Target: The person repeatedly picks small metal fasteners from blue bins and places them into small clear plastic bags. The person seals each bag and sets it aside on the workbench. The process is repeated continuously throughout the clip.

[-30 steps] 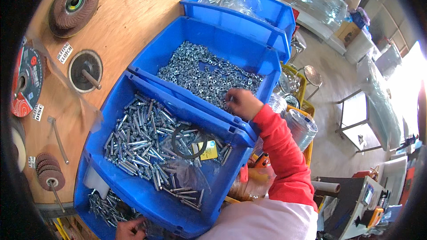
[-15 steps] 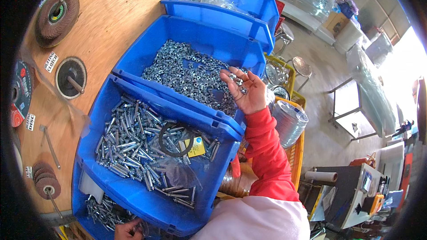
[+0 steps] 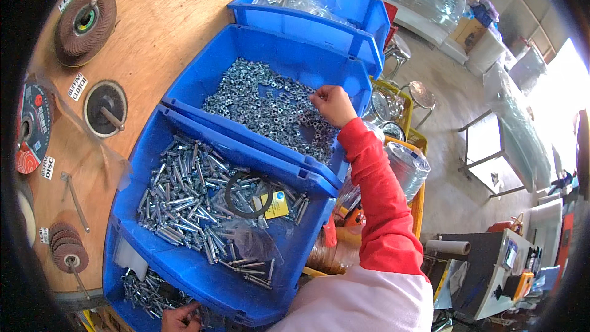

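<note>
My right hand [image 3: 335, 106] is over the right side of a blue bin [image 3: 203, 64] of small metal hex nuts [image 3: 261, 92]. Its fingers are curled into a pinch at the nuts, and whatever they hold is hidden. At the lower edge, my left hand [image 3: 180, 318] is beside the lowest blue bin [image 3: 114, 295], which holds thin bolts [image 3: 150, 292]. Its fingers are bent together, and I cannot make out what is in them. Between the hands, another blue bin [image 3: 203, 276] contains longer bolts [image 3: 184, 190], a black ring [image 3: 230, 193], a yellow label [image 3: 278, 205] and clear plastic.
A further blue bin [image 3: 307, 15] with bagged metal parts stands at the far end. Left, a wooden board [image 3: 153, 12] carries abrasive discs [image 3: 85, 24]. On the right are a wrapped wire roll [image 3: 409, 169], stools [image 3: 421, 93] and a white-topped table [image 3: 482, 141].
My right hand has turned from palm up with spread fingers to a closed pinch lower toward the nuts. My left hand stays by the lowest bin. The view has shifted slightly.
</note>
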Demonstrator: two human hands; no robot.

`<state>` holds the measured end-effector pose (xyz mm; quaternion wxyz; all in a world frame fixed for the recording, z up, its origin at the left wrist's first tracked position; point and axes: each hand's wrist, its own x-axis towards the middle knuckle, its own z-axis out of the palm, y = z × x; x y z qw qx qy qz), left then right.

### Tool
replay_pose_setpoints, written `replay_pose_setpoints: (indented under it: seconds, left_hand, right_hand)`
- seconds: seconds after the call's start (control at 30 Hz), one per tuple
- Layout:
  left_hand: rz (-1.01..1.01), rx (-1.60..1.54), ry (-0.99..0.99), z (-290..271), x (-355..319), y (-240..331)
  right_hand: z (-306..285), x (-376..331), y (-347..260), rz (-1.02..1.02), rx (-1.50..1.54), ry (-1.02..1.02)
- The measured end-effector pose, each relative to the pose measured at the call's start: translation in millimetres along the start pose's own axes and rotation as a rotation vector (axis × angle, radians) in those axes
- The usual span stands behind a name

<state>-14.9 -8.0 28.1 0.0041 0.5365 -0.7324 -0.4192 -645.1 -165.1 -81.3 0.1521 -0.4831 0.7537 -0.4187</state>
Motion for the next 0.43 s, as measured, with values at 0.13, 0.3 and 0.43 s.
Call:
replay_pose_setpoints:
  seconds: [0.13,0.3,0.43]
  left_hand:
    - [0.029,-0.019,0.03,3.2,2.3,-8.9]
    - [0.02,0.038,0.105,7.5,4.8,-9.5]
    - [-0.047,0.024,-0.032,5.3,1.3,0.3]
  right_hand:
    - [5.9,4.8,-1.6,0.092,-0.36,-0.102]
    - [18.6,9.2,8.5,0.079,-0.614,-0.169]
    - [9.8,5.3,-2.3,0.09,-0.47,-0.179]
